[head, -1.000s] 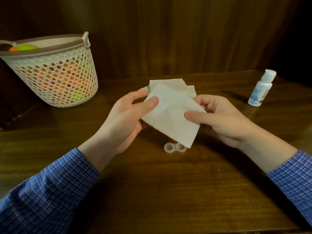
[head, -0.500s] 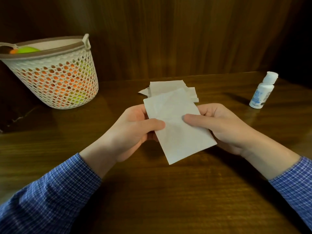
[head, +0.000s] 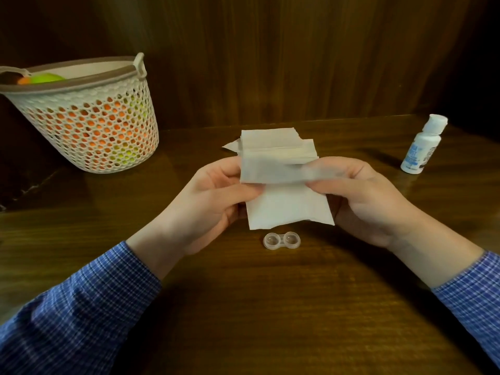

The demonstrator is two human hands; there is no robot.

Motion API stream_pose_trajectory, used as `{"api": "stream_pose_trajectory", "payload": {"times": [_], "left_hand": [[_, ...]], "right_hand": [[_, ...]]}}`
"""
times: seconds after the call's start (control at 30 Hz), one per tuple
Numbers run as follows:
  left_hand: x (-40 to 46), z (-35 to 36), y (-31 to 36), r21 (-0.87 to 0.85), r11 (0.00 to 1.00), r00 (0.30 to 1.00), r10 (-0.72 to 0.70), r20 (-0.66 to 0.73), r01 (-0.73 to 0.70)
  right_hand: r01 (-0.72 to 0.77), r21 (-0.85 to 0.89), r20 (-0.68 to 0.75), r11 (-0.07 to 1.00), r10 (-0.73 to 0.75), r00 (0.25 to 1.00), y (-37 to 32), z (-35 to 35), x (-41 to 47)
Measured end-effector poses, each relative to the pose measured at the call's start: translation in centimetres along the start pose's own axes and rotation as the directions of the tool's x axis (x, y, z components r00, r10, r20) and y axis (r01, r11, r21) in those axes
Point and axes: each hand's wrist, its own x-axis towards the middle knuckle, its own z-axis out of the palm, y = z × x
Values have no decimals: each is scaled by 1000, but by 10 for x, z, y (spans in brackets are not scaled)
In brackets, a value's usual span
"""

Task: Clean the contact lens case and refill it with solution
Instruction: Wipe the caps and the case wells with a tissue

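A white paper tissue (head: 286, 204) is held above the table between both hands, its top edge folded down toward me. My left hand (head: 213, 204) pinches its left side with thumb and fingers. My right hand (head: 362, 198) pinches its right side. Just below the tissue a clear, open contact lens case (head: 281, 240) lies on the wooden table (head: 270, 307), untouched. A small white solution bottle (head: 423, 146) with a blue label stands capped at the far right, out of both hands' reach.
A stack of several white tissues (head: 273, 144) lies behind my hands. A white perforated basket (head: 89, 117) with orange and green items stands at the back left. A dark wooden wall closes the table's far edge.
The tissue's upper part has been folded over toward me, and the tissue rose slightly. The lens case, hidden by the tissue half a second ago, shows again below it.
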Motion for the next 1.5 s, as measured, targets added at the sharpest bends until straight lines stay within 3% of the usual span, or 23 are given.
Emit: {"api": "stream_pose_trajectory", "payload": {"times": [0.2,0.33,0.63,0.9,1.13,1.23,1.37,1.5], "left_hand": [[-5,-6,9,-100,995,977,15,211,6],[-3,-11,8,-90,996,980,-4,198,23],[4,-6,0,-303,948,986,-52,161,99],[4,-3,-1,-327,943,987,-14,159,66],[1,-2,3,-343,934,980,-28,197,96],[0,-1,6,-210,973,991,-76,110,98],[1,0,6,139,989,996,-29,-85,40],[-1,2,4,384,918,990,127,-59,-95]], "right_hand": [[-37,69,112,997,30,993,-7,1,-4],[-29,105,100,994,19,995,-6,1,-5],[-66,221,97,973,45,994,5,-4,0],[-89,337,131,937,47,990,11,-4,1],[-109,276,95,955,86,992,6,0,-1],[-88,145,75,985,78,994,7,-2,-3],[57,-264,17,963,-54,998,9,-2,-3],[109,-498,-48,860,-153,987,11,-3,-2]]}}
